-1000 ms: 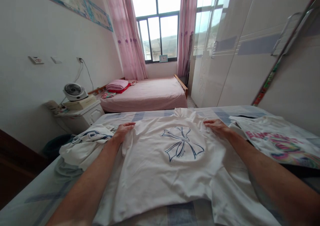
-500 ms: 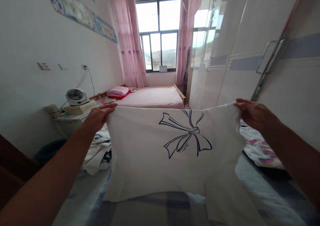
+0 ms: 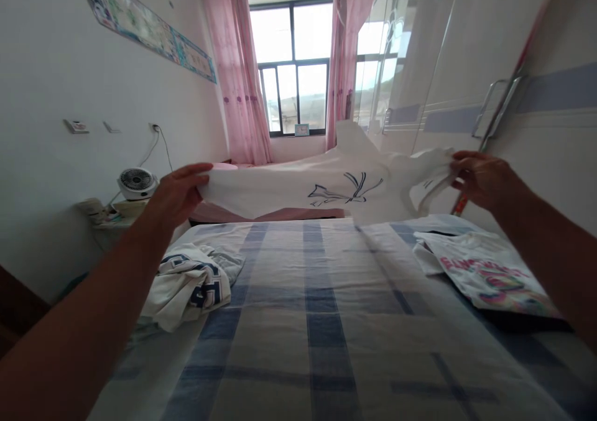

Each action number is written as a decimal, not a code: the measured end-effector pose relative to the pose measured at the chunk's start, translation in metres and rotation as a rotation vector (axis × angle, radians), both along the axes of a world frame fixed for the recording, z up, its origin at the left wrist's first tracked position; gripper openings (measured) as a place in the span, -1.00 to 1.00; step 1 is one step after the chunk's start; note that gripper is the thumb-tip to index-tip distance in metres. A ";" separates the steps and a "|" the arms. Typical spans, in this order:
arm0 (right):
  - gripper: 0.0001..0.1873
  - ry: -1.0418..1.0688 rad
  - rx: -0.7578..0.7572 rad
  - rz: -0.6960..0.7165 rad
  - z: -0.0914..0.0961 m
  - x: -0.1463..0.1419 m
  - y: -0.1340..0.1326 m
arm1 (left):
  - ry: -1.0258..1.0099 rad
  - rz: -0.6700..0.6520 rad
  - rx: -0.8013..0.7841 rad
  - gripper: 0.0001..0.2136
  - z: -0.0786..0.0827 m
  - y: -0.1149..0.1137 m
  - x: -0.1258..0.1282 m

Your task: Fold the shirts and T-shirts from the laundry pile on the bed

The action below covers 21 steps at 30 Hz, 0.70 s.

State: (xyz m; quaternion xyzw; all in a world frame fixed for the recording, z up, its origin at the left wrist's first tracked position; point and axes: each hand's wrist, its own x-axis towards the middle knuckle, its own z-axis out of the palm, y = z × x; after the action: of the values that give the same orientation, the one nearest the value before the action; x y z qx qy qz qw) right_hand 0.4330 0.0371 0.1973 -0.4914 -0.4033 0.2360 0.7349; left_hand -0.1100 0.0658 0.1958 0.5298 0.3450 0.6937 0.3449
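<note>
A white T-shirt with a dark blue bow print floats almost flat in the air above the far end of the blue-checked bed. My left hand pinches its left edge, fingers closed on the cloth. My right hand grips the bunched right edge. Both arms reach forward at about chest height, well above the mattress.
A crumpled white garment with blue pattern lies on the bed's left side. A white shirt with colourful lettering lies at the right. A small fan stands on the left nightstand. A wardrobe lines the right; a pink bed sits beyond.
The bow T-shirt went from lying spread on the bed to hanging upright between my hands, and now it has swung up and forward, billowing nearly level. The bed surface beneath is uncovered.
</note>
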 end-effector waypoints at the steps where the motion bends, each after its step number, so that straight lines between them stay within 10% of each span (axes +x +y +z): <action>1: -0.83 -0.026 -0.081 0.011 -0.018 0.003 -0.008 | 0.023 -0.033 -0.066 -0.74 -0.022 -0.011 -0.004; 9: -0.87 -0.595 -0.595 0.069 -0.175 0.008 -0.080 | 0.497 -0.194 -0.802 -0.68 -0.186 -0.097 -0.029; 14: -0.75 -1.107 -0.535 -0.395 -0.214 -0.016 -0.114 | 0.487 -0.034 -0.808 -0.60 -0.208 -0.112 -0.017; 21: -0.62 -1.107 -0.708 -0.285 -0.228 -0.035 -0.120 | 0.532 0.069 -0.733 -0.64 -0.214 -0.112 -0.018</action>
State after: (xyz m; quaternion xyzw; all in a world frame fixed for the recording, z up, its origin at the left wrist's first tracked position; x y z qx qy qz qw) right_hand 0.3982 -0.0830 -0.0308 -0.7999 -0.5499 -0.0321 0.2382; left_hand -0.1279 -0.0465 -0.0185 0.5209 0.6617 0.3767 0.3858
